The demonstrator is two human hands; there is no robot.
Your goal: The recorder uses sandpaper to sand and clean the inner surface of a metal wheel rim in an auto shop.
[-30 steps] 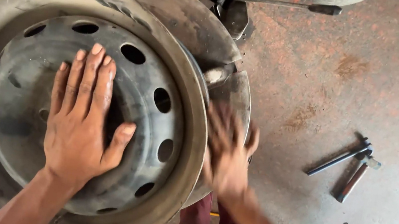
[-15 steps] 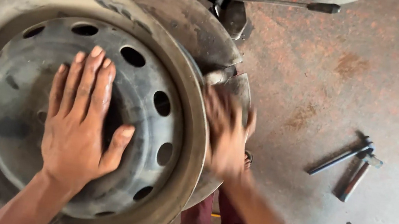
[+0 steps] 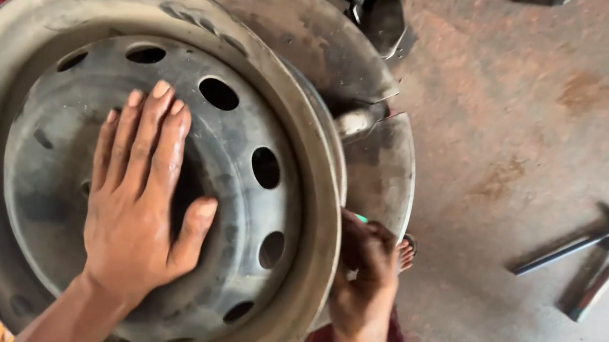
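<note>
Thing in hand: a grey steel wheel rim (image 3: 139,173), dusty and scuffed, with a ring of oval holes round its dished centre.
Where it is: standing nearly on edge, its face tipped up toward the camera, leaning against a second dusty steel disc (image 3: 298,37) just behind it; the concrete floor (image 3: 529,130) lies below and to the right of the rim.
Left hand (image 3: 138,212): laid flat on the rim's centre, fingers spread wide, palm pressing; it steadies and closes on nothing.
Right hand (image 3: 364,281): at the rim's right edge, fingers curled behind the outer lip; part of it is hidden by the lip, so I cannot tell how tightly it grips or whether it pinches something small.
Weight: judged heavy; pressed steel of this build will not lift easily with 1 hand.
Stiffness: rigid, no give.
Surface: dry and dusty rather than greasy, so a palm may slide a little.
Best hold: by judgement, the rolled outer lip on 2 opposite sides, or fingers hooked through the holes.
Nearby: 2 long hand tools (image 3: 583,259) lie on the floor well to the right of the rim.
</note>
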